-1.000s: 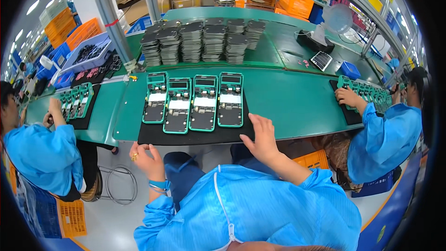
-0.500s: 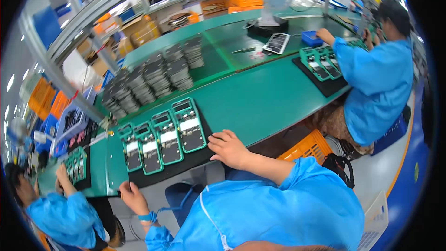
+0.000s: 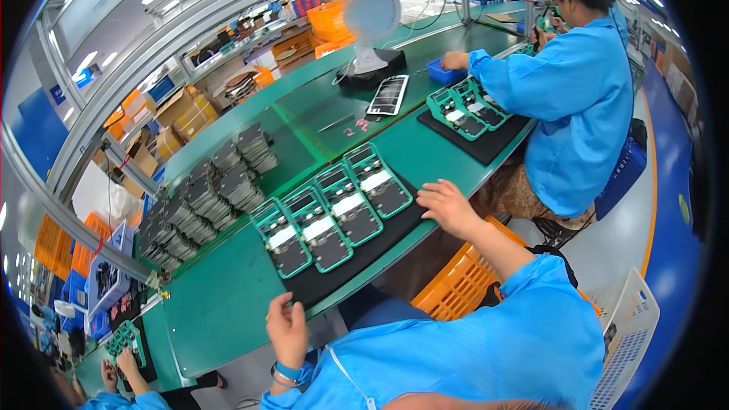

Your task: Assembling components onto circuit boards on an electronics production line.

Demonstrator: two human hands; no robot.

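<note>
Several green frame-like fixtures (image 3: 348,205) stand in a row on a black mat (image 3: 334,277). Each holds a flat phone-sized assembly with a dark panel and a white strip. My left hand (image 3: 288,332) is at the mat's near left corner, thumb and fingers apart and slightly bent; whether the fingertips touch the mat is unclear. Off the mat's right end, my right hand (image 3: 449,209) is open with its fingers stretched out, and it holds nothing. A blue band (image 3: 288,370) circles my left wrist.
Stacks of dark flat parts (image 3: 205,193) stand behind and left of the mat. At the right, a co-worker (image 3: 569,106) works over another mat (image 3: 478,144) with similar fixtures. A fan (image 3: 370,23) stands farther back. An orange crate (image 3: 463,277) is below the bench edge. Another co-worker's hands show lower left.
The mat with its fixtures has slid right along the bench, closer to the right co-worker's mat. Both my hands have moved along with it. The view has turned as well.
</note>
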